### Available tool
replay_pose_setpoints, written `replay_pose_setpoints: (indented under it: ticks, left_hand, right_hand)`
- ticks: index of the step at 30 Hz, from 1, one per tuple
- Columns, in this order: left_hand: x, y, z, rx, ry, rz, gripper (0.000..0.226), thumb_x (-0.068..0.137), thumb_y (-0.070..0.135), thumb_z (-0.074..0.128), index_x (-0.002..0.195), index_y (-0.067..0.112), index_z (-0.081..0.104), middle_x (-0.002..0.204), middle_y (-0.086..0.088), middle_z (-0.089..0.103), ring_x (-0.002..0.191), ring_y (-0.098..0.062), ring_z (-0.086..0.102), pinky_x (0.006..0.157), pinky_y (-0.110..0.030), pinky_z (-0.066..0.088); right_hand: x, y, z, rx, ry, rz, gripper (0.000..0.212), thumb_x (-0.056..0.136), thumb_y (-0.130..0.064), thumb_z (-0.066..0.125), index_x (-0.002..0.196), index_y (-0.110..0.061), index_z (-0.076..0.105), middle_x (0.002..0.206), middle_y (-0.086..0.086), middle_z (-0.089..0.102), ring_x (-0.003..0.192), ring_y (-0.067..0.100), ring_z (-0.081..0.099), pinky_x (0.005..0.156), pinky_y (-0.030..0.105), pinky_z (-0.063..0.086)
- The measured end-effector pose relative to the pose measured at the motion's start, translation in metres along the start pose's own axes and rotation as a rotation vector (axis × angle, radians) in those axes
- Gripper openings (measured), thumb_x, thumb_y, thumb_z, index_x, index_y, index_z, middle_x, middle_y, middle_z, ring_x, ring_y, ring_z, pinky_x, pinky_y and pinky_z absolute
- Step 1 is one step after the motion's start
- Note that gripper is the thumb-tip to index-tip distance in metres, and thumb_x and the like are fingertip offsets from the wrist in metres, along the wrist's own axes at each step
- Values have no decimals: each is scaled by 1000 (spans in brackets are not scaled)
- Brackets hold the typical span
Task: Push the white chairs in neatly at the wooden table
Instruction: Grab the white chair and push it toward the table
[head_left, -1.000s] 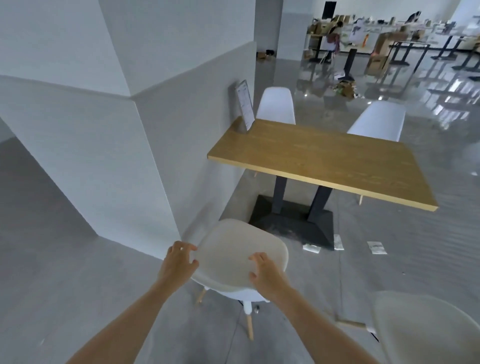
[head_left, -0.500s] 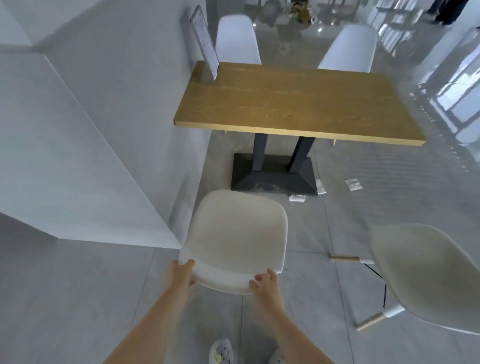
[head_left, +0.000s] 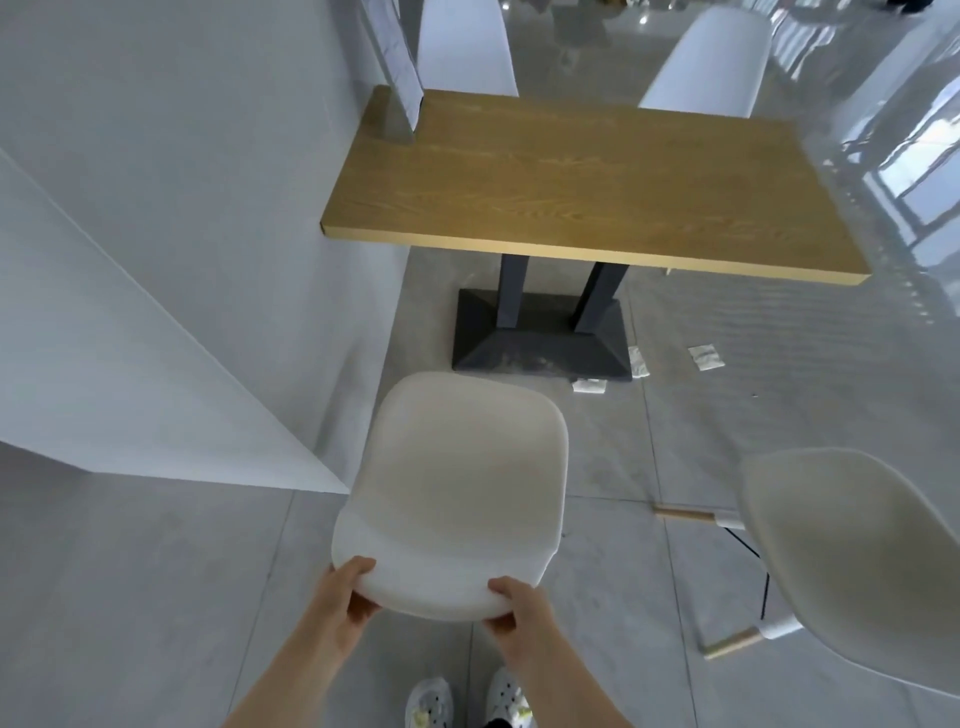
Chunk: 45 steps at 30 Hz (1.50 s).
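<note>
Head view: white chair (head_left: 457, 488), lower centre, backrest top gripped by left hand (head_left: 340, 597) and right hand (head_left: 519, 610). Wooden table (head_left: 587, 182) lay straight ahead, toward upper frame, well apart; both hands equally near.

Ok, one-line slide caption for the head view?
Both hands, left hand and right hand, grip a white chair short of the wooden table.

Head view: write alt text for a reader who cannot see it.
Both hands, left and right, grip the back edge of a white chair standing short of a wooden table. A second chair stands to the right, and two more are at the table's far side.
</note>
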<state>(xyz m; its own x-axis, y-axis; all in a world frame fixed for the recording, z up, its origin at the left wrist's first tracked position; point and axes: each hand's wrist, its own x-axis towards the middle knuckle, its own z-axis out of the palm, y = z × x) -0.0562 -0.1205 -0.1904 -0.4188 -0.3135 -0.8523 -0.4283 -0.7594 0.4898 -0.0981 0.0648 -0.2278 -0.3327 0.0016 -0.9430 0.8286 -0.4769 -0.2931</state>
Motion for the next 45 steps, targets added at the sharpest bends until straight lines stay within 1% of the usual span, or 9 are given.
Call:
replay_pose_setpoints:
  ticks: [5, 11, 15, 21, 25, 29, 37, 41, 45]
  left_hand:
    - [0, 2, 29, -53, -32, 18, 39, 88, -7, 47, 125, 7, 45, 98, -12, 59, 87, -29, 57, 46, -31, 57]
    - [24, 19, 69, -129, -62, 40, 48, 88, -7, 45, 134, 7, 44, 102, -12, 61, 90, -28, 59, 48, -31, 57]
    - [46, 39, 86, -158, -89, 31, 44, 88, -8, 44, 129, 9, 45, 107, -13, 60, 90, -28, 58, 47, -31, 56]
    - [80, 88, 119, -165, -123, 13, 45, 88, -8, 44, 130, 10, 45, 102, -12, 60, 90, -27, 58, 47, -30, 57]
    - [107, 119, 129, -144, -104, 26, 50, 87, -7, 46, 136, 7, 43, 103, -12, 60, 91, -27, 58, 48, -29, 57]
    - [122, 139, 137, -120, -131, 34, 43, 88, -6, 44, 129, 7, 45, 103, -12, 61, 92, -26, 59, 50, -28, 57]
    - [143, 156, 137, -106, -133, 46, 26, 87, -6, 46, 103, 12, 56, 103, -11, 63, 95, -27, 59, 55, -29, 59]
    - [147, 155, 134, -88, -116, 48, 31, 88, -3, 48, 116, 9, 52, 104, -9, 63, 95, -25, 60, 53, -28, 58]
    - [148, 150, 130, -68, -92, 46, 38, 88, 2, 51, 124, 10, 47, 104, -8, 62, 94, -24, 60, 53, -28, 58]
  right_hand:
    - [6, -35, 6, 1, -60, -39, 51, 74, 15, 52, 123, 2, 49, 100, 20, 60, 81, 35, 57, 51, 33, 54]
    - [19, -90, 32, -35, -122, -70, 40, 77, 14, 49, 115, 2, 53, 91, 16, 61, 79, 31, 58, 57, 33, 54]
    - [33, -114, 56, -28, -126, -93, 39, 77, 15, 48, 113, 3, 53, 92, 16, 61, 79, 30, 57, 51, 30, 55]
    - [54, -150, 108, -57, -121, -103, 32, 78, 13, 49, 109, 4, 52, 83, 14, 57, 66, 27, 52, 35, 19, 43]
    - [74, -162, 143, -6, -136, -107, 42, 76, 14, 49, 117, 6, 51, 96, 17, 61, 82, 31, 58, 51, 29, 55]
    - [81, -170, 166, 19, -151, -122, 52, 69, 12, 54, 121, 8, 51, 100, 18, 61, 84, 31, 59, 52, 29, 55]
    - [92, -172, 183, 12, -164, -115, 44, 75, 15, 49, 118, 6, 53, 98, 18, 62, 85, 31, 59, 54, 29, 54]
    - [93, -171, 181, -13, -173, -128, 49, 73, 12, 54, 122, 7, 52, 108, 20, 62, 93, 33, 60, 58, 30, 55]
    - [88, -175, 170, -93, -243, -141, 36, 84, 4, 51, 120, 2, 52, 104, 15, 63, 89, 28, 62, 61, 33, 58]
